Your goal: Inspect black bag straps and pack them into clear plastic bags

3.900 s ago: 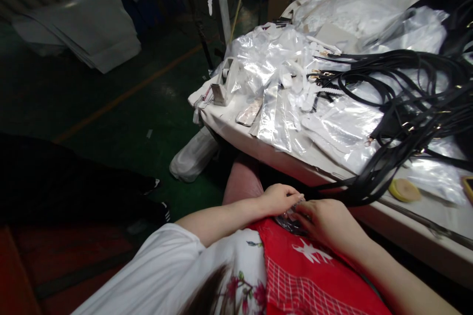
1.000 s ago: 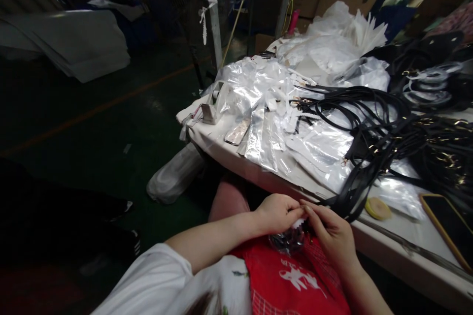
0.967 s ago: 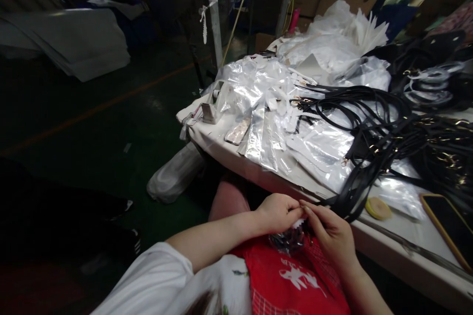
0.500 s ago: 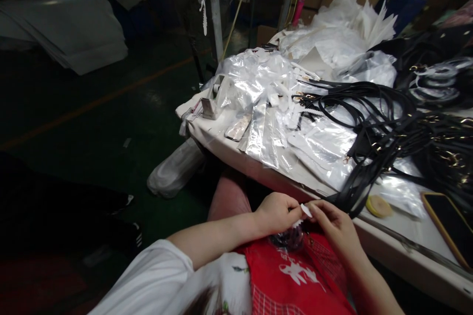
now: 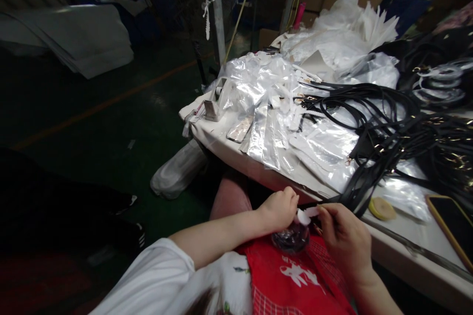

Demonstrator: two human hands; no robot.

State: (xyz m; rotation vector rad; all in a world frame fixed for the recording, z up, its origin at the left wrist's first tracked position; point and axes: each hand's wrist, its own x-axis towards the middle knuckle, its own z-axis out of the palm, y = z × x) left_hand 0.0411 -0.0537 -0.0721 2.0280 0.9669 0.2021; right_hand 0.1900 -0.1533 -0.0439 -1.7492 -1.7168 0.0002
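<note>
On my lap, against the red apron [image 5: 273, 266], rests a dark coiled bundle [image 5: 291, 238] in clear plastic. A white toothed tie strip [image 5: 303, 217] with a rounded end sits at its top. My left hand [image 5: 280, 210] is closed at the upper left of the bundle, fingertips on the strip; its grip is partly hidden. The thumb and fingers of my right hand [image 5: 345, 236] pinch the strip's narrow end, to the right of the bundle.
On the white table [image 5: 218, 142] lie clear plastic bags [image 5: 266, 133], a tape dispenser [image 5: 216, 101] and black straps [image 5: 391, 142] with gold clasps. A phone [image 5: 453, 226] and a yellow tape roll [image 5: 382, 208] lie at the near right. A metal post [image 5: 217, 15] stands behind.
My right hand has drawn away to the right with the strip's end, and more of the strip and bundle shows. My left hand has turned slightly, its knuckles higher.
</note>
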